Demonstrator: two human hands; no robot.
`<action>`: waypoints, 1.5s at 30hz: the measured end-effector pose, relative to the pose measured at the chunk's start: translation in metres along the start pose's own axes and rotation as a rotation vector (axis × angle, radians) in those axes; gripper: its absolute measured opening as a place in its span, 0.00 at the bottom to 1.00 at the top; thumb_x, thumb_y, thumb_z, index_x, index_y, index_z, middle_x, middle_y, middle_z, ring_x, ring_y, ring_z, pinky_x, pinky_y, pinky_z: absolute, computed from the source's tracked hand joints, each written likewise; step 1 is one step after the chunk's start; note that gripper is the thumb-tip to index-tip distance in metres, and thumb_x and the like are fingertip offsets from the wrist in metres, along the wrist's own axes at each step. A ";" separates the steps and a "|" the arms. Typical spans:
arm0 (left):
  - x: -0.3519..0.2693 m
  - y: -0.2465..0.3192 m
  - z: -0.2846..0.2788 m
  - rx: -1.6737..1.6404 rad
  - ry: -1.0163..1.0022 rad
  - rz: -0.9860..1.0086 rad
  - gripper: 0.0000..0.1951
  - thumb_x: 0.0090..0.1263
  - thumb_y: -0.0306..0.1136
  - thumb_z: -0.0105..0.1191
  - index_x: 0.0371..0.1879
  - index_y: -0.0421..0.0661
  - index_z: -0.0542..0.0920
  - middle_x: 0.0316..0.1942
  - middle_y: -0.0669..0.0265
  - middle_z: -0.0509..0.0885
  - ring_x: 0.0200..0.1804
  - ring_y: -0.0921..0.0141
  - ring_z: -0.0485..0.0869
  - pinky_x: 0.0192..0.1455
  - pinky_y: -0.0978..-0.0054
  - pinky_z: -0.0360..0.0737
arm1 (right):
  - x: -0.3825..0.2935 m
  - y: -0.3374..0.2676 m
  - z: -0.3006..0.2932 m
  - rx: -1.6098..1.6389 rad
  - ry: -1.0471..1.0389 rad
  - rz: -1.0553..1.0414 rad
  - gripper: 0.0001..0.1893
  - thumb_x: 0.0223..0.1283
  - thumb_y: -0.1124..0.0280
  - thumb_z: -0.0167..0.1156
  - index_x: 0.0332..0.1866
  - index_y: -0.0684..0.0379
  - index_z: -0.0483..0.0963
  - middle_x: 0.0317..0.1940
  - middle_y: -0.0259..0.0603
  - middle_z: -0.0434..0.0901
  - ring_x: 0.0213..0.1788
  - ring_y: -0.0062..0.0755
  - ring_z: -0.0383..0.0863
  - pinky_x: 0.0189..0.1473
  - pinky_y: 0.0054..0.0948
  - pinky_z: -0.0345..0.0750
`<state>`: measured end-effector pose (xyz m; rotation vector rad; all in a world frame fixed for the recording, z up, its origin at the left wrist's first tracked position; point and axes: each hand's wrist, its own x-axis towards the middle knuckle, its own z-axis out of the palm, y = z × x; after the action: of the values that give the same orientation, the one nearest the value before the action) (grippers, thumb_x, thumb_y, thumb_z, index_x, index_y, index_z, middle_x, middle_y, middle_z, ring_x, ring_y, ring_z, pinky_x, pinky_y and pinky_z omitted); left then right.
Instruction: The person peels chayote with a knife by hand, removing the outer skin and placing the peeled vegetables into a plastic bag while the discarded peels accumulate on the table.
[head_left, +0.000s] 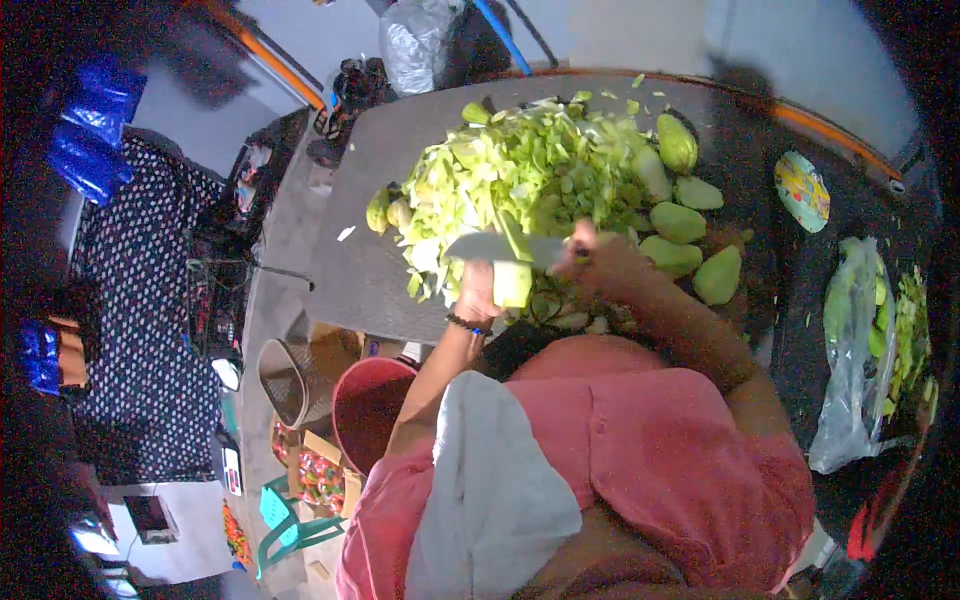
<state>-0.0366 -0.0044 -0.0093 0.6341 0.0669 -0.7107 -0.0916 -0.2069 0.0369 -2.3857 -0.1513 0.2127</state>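
My left hand (478, 291), with a dark bead bracelet at the wrist, holds a pale green peeled chayote (513, 285). In my right hand (589, 253) is a knife (499, 248), blurred, its wide blade lying across the top of the held chayote. A thin green slice (513, 234) stands out just beyond the blade. Past both hands spreads a large heap of chopped chayote (517, 169) on the dark tabletop (360, 281). Several whole peeled chayotes (679, 223) lie to the right of the heap. Peelings (570, 321) collect near my belly.
A clear plastic bag (847, 367) with green vegetables and a colourful patterned oval item (802, 191) lie at the right. Below the table's left edge stand a red bucket (349, 405), a woven-look bin (281, 382), cardboard boxes (322, 446) and a teal stool (279, 516).
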 end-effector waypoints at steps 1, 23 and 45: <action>0.002 0.003 -0.009 0.007 -0.012 -0.003 0.18 0.68 0.44 0.38 0.44 0.42 0.74 0.35 0.60 0.81 0.33 0.66 0.81 0.32 0.70 0.81 | 0.001 0.007 -0.003 -0.025 0.031 0.028 0.30 0.48 0.39 0.53 0.36 0.60 0.64 0.24 0.52 0.76 0.32 0.52 0.78 0.34 0.44 0.72; 0.031 -0.009 0.020 -0.177 0.082 0.026 0.27 0.58 0.63 0.41 0.37 0.49 0.76 0.28 0.64 0.79 0.26 0.67 0.76 0.29 0.76 0.75 | 0.009 -0.008 0.016 0.367 -0.192 -0.051 0.46 0.45 0.39 0.57 0.63 0.60 0.50 0.33 0.55 0.76 0.38 0.49 0.76 0.39 0.36 0.71; 0.020 -0.001 0.028 -0.158 0.267 0.100 0.21 0.63 0.47 0.37 0.44 0.44 0.72 0.40 0.60 0.78 0.41 0.60 0.76 0.45 0.59 0.74 | 0.004 0.019 -0.002 -0.100 0.162 0.122 0.31 0.45 0.37 0.55 0.35 0.60 0.64 0.28 0.49 0.77 0.34 0.52 0.79 0.35 0.43 0.73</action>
<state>-0.0264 -0.0324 0.0071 0.5734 0.3326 -0.5150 -0.0863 -0.2218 0.0246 -2.5024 0.0614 0.0694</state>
